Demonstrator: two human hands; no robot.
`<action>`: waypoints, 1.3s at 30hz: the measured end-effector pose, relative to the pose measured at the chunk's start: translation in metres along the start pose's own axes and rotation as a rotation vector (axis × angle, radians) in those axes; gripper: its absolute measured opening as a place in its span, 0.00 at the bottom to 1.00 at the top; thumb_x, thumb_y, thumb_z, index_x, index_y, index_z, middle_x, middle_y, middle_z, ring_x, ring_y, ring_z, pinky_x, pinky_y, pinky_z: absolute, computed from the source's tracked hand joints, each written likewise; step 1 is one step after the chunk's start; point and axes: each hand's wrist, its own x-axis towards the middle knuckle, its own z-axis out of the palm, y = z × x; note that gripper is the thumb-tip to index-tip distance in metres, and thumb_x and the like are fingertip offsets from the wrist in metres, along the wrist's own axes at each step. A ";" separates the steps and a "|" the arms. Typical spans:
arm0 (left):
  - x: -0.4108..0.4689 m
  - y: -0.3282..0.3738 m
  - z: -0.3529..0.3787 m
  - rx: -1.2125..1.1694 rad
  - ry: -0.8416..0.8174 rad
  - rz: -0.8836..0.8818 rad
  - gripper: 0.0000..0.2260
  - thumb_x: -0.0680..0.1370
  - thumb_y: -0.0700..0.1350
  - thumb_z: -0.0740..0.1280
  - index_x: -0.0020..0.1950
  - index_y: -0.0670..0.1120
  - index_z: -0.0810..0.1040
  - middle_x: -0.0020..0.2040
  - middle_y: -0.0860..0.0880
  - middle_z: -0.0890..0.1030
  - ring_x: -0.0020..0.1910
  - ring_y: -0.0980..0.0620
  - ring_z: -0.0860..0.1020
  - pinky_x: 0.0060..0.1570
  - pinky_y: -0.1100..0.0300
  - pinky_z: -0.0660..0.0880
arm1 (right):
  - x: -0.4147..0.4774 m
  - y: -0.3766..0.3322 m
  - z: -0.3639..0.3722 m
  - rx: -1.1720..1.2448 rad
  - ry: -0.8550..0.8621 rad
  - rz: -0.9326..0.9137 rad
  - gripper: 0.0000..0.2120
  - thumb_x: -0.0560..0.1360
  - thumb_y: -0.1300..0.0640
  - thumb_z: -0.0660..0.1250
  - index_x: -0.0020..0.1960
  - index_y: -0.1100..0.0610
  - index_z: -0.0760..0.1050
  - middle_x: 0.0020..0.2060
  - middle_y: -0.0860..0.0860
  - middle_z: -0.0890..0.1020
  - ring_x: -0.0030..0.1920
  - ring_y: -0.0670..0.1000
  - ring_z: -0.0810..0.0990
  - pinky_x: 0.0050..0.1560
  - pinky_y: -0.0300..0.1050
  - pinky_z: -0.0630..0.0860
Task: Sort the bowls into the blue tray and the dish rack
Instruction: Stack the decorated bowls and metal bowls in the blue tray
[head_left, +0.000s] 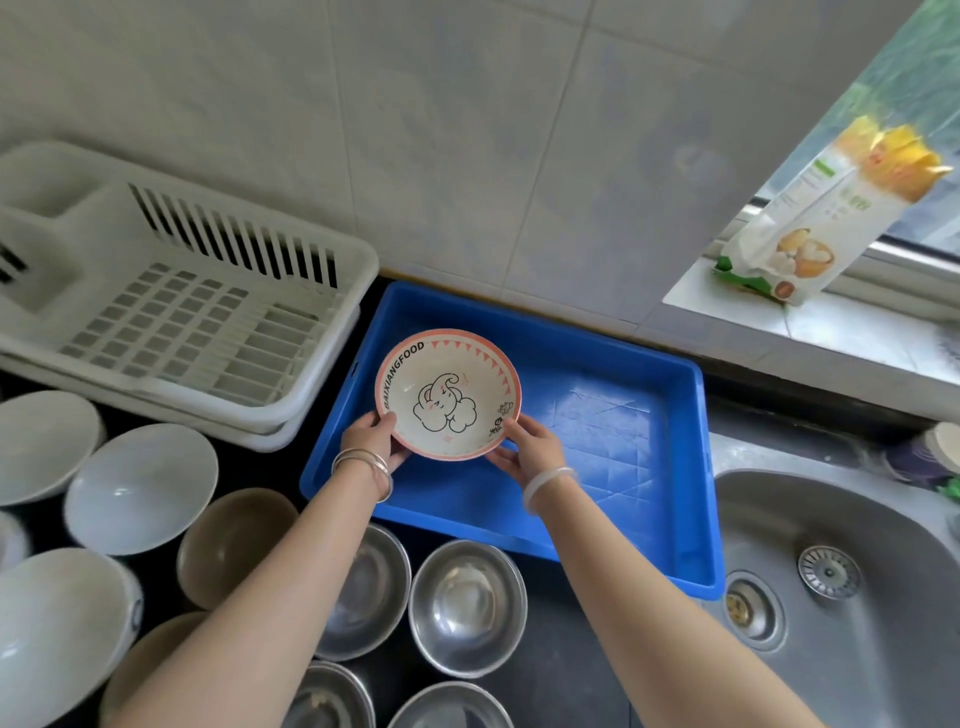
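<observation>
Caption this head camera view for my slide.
Both hands, left and right, hold the elephant bowl over the blue tray.

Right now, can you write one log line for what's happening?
step: placing elephant bowl | left hand + right hand: gripping rim | over blue tray | dish rack: empty

A cream bowl with a pink rim and elephant drawing (448, 394) sits upright over the far left part of the blue tray (613, 436). The white slatted dish rack (171, 312) lies left of the tray. Near them stand white bowls (140, 486), a tan bowl (236, 545) and steel bowls (467, 605).
</observation>
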 end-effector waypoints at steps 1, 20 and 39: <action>0.001 0.000 0.001 -0.025 -0.012 -0.010 0.14 0.79 0.37 0.59 0.64 0.41 0.73 0.60 0.39 0.76 0.54 0.43 0.75 0.51 0.50 0.75 | 0.003 -0.001 0.005 0.009 0.010 0.001 0.17 0.78 0.61 0.62 0.66 0.61 0.70 0.52 0.59 0.80 0.39 0.55 0.82 0.40 0.43 0.82; 0.008 -0.002 0.013 0.008 0.036 0.208 0.15 0.78 0.33 0.59 0.64 0.38 0.74 0.60 0.40 0.77 0.55 0.46 0.76 0.54 0.57 0.74 | 0.011 -0.008 0.026 0.050 0.016 -0.008 0.19 0.78 0.58 0.62 0.69 0.57 0.68 0.61 0.57 0.78 0.55 0.57 0.80 0.58 0.48 0.77; -0.164 -0.113 0.073 0.635 -0.374 0.209 0.13 0.76 0.37 0.64 0.61 0.37 0.75 0.52 0.40 0.79 0.48 0.47 0.76 0.62 0.51 0.73 | -0.136 0.004 -0.166 -0.547 0.230 -0.328 0.06 0.78 0.58 0.61 0.47 0.55 0.78 0.45 0.56 0.83 0.38 0.51 0.81 0.36 0.40 0.74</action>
